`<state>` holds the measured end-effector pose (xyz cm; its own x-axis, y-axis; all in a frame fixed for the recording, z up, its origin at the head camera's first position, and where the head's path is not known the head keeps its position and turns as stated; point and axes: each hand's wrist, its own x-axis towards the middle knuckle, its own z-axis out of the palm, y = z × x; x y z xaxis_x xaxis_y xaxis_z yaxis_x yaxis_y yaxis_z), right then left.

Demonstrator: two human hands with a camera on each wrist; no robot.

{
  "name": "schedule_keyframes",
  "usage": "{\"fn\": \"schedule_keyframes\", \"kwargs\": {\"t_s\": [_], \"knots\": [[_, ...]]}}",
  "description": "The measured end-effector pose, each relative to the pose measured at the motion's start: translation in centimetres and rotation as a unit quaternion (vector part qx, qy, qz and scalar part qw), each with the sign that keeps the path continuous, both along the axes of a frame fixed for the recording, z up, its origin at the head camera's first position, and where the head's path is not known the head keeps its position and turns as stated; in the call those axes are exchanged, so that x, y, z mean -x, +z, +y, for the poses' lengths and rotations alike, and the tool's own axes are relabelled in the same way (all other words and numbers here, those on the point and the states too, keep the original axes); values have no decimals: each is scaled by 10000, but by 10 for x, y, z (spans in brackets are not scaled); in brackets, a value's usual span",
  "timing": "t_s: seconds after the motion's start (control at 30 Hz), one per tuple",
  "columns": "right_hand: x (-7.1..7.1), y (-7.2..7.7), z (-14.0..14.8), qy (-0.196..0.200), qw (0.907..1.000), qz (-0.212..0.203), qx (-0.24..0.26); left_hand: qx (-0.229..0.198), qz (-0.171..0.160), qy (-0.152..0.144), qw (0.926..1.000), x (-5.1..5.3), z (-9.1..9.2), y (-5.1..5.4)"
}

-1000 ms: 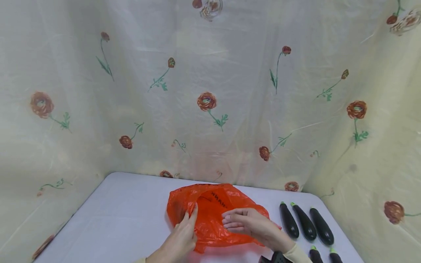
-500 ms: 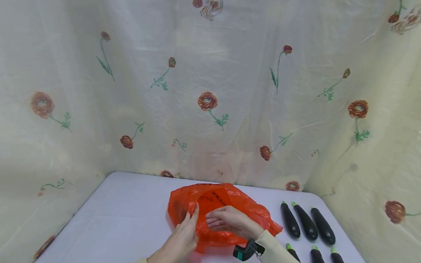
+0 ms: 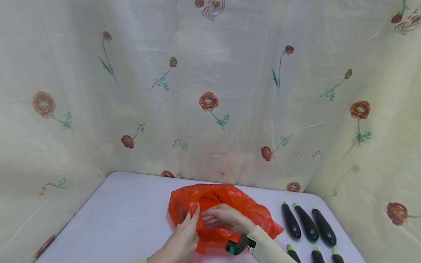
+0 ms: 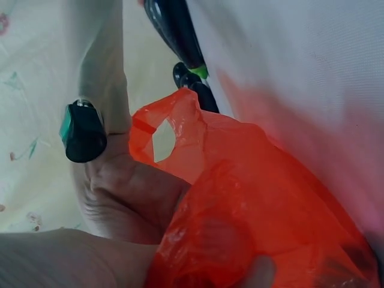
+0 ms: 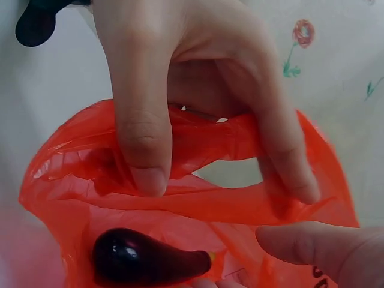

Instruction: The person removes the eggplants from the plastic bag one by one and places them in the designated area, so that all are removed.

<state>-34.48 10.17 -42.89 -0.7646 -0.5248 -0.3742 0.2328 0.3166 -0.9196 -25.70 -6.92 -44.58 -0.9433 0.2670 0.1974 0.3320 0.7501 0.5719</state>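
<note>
A thin red plastic bag with black lettering lies on the white table, its mouth held up. My left hand pinches the rim on the left; in the right wrist view its thumb lies inside the rim, its fingers on the far side by the handle hole. My right hand is at the bag's mouth, its fingers loosely bent. Within the bag lies a dark eggplant, just beyond the right thumb and partly hidden fingertips; a gap shows between thumb and eggplant.
To the right stand two rows of eggplants: a back row and a front row cut off by the frame. A black device is strapped to the right wrist. Floral curtains enclose the table.
My right hand has moved left over the bag's mouth, closer to the left hand. Another front eggplant has come into view from behind the arm. The left hand has kept its hold.
</note>
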Motion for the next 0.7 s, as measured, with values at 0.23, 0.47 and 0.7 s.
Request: {"fn": "schedule_keyframes", "kwargs": {"t_s": [0.23,0.47,0.7], "knots": [[7,-9,-11,-131,9995,-116,-253,-103,-638,-169,9978,1,1,3],[17,-20,-21,-96,9998,-28,-167,-79,-855,-263,9960,1,2,4],[22,-27,-31,-129,9996,241,-55,-54,-772,-346,9964,1,1,6]]}}
